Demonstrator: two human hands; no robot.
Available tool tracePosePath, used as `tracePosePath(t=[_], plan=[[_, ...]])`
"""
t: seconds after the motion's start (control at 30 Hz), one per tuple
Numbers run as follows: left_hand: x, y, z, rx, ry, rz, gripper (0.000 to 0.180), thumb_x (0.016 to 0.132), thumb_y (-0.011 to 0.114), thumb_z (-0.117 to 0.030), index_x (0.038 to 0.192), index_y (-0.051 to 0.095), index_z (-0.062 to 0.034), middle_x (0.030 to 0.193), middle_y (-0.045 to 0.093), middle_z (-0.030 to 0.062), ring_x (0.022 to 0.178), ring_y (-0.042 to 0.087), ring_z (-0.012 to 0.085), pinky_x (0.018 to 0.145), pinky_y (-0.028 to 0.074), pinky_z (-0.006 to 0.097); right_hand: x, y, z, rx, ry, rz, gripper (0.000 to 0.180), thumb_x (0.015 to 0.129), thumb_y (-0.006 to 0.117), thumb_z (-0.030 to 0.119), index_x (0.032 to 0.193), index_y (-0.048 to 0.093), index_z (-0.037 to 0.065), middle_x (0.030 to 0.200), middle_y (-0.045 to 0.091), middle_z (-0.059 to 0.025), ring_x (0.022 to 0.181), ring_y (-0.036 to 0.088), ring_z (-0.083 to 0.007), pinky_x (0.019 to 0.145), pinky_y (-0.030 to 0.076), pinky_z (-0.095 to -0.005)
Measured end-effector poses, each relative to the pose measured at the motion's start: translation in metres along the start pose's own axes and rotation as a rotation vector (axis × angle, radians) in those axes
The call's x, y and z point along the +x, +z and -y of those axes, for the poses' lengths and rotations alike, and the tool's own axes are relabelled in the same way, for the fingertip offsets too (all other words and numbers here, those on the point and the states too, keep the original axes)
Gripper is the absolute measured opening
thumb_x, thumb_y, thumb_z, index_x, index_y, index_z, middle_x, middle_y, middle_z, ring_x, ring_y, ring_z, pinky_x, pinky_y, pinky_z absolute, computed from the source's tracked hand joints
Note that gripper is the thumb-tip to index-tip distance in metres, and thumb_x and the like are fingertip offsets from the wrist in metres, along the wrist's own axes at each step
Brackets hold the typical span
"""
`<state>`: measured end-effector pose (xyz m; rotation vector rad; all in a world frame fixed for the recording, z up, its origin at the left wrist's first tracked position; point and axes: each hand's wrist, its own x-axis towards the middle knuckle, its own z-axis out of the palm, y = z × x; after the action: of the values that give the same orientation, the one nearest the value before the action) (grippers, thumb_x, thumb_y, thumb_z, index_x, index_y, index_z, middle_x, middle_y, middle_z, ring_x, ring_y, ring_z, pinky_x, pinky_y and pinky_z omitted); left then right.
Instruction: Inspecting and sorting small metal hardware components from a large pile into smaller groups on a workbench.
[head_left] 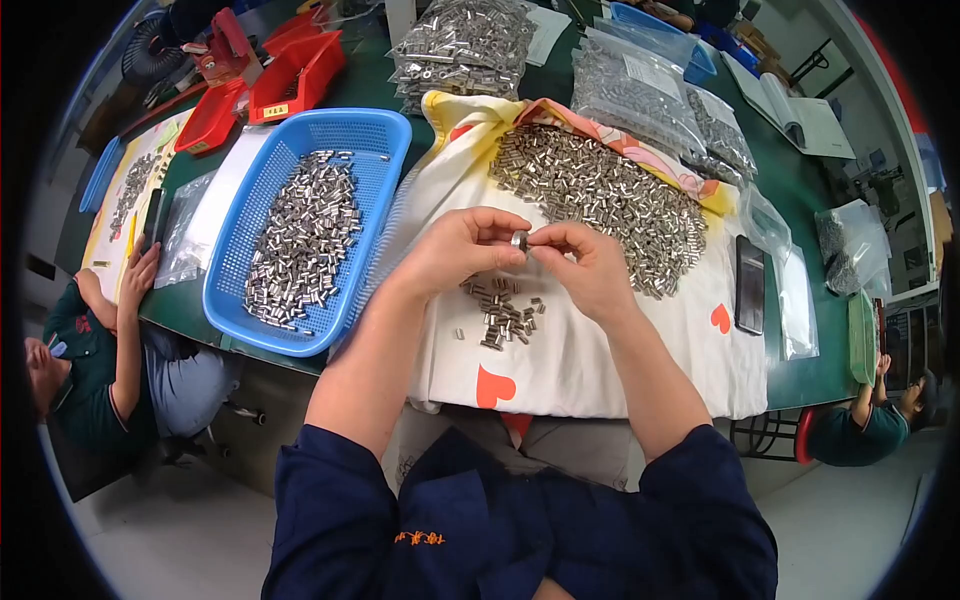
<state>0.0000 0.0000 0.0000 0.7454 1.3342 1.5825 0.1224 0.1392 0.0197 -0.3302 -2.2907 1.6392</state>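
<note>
Above a white cloth with red hearts, my two hands meet around a small round metal part. My left hand pinches it between thumb and fingers. From the other side, the thumb and fingertips of my right hand close on it too. The fingers partly cover it, so its exact kind does not show. Just below my hands lies a small heap of short metal sleeves. Beyond my right hand spreads a large pile of similar sleeves.
To the left stands a blue basket holding many sleeves. Bags of metal parts and more bags sit at the back. A phone lies right, red bins far left. Co-workers sit at left and right.
</note>
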Motion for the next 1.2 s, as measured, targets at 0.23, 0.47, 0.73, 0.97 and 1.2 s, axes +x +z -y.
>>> tracePosePath(t=[0.23,0.47,0.73,0.97,1.2], plan=[[0.0,0.004,-0.001,-0.004,-0.003,-0.004,0.032,0.073,0.064,0.0,0.104,0.055,0.0019,0.09,0.061,0.0058,0.08,0.058,0.0098,0.072,0.048,0.022,-0.001,-0.002,0.002,-0.169,-0.122,-0.02,0.007,0.072,0.061,0.005,0.078,0.061,0.003,0.075,0.061,-0.0051,0.067,0.057,-0.0135,0.063,0.045,-0.0247],[0.001,0.007,0.001,0.038,-0.026,-0.06,0.03,0.074,0.064,0.001,0.103,0.056,0.0031,0.089,0.062,0.0069,0.079,0.059,0.0104,0.071,0.049,0.022,-0.004,0.008,-0.003,-0.518,-0.426,-0.134,0.005,0.069,0.06,0.005,0.073,0.059,0.003,0.071,0.057,-0.0088,0.07,0.054,-0.0257,0.063,0.044,-0.0338],[0.0,0.007,-0.001,0.028,-0.04,-0.039,0.031,0.073,0.064,0.001,0.103,0.056,0.0035,0.088,0.062,0.0067,0.078,0.059,0.01,0.07,0.048,0.021,-0.004,-0.003,0.001,-0.355,-0.214,-0.034,0.011,0.07,0.062,0.007,0.08,0.06,0.003,0.072,0.06,-0.0083,0.067,0.058,-0.0212,0.062,0.046,-0.0291],[-0.004,0.007,-0.005,0.145,-0.092,0.047,0.033,0.071,0.066,-0.001,0.103,0.057,0.0023,0.081,0.059,0.0015,0.074,0.057,0.007,0.067,0.046,0.019,0.005,-0.019,-0.003,-0.202,0.045,0.047,0.019,0.069,0.067,0.013,0.085,0.061,0.004,0.07,0.06,-0.0034,0.062,0.055,-0.0091,0.059,0.044,-0.0221],[-0.003,0.006,-0.001,0.173,-0.103,0.041,0.032,0.072,0.065,-0.001,0.103,0.057,0.001,0.083,0.059,0.0017,0.076,0.056,0.0068,0.068,0.046,0.02,0.01,-0.039,-0.011,-0.518,0.071,-0.094,0.009,0.073,0.061,0.009,0.079,0.061,0.003,0.07,0.06,-0.0043,0.062,0.055,-0.0149,0.058,0.044,-0.0273]])
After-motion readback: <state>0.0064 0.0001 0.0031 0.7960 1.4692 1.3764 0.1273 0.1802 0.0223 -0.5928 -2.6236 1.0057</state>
